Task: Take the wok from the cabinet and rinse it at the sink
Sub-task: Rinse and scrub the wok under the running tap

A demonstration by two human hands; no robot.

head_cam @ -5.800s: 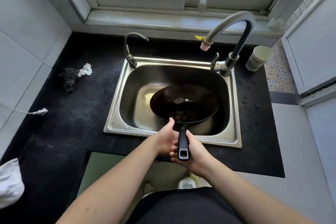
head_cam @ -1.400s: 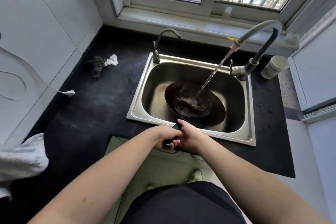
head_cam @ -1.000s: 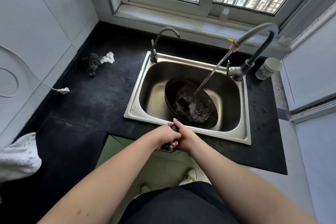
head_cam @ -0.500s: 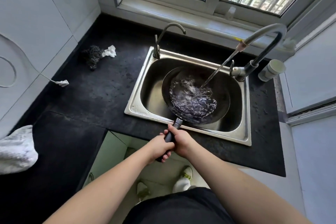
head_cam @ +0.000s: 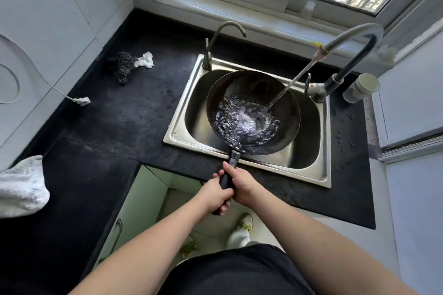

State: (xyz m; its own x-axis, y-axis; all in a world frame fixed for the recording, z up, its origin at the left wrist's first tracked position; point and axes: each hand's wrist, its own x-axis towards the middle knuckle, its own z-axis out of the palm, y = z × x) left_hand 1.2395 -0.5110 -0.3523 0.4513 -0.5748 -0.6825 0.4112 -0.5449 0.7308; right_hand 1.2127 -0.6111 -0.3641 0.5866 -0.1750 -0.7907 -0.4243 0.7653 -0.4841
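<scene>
A dark round wok [head_cam: 256, 84] hangs above the steel sink [head_cam: 309, 167], roughly level, with churning water pooled in its bowl. Water streams slantwise from the large curved tap [head_cam: 350, 38] into it. The wok's black handle [head_cam: 233, 159] points toward me over the sink's front rim. My left hand [head_cam: 215, 195] grips the lower part of the handle. My right hand [head_cam: 242, 182] grips it beside and just above the left, thumb along the handle.
A thin second tap [head_cam: 215, 40] stands at the sink's back left. A white cup [head_cam: 362, 87] is right of the big tap. A steel scourer [head_cam: 122, 64] with a white rag, a plug, and a white cloth [head_cam: 21, 187] lie on the black counter [head_cam: 124, 112]. An open cabinet door [head_cam: 115, 218] is below.
The wok has come up from a tilted position low in the sink to level and higher, and water has gathered in it. Both hands stay on the handle.
</scene>
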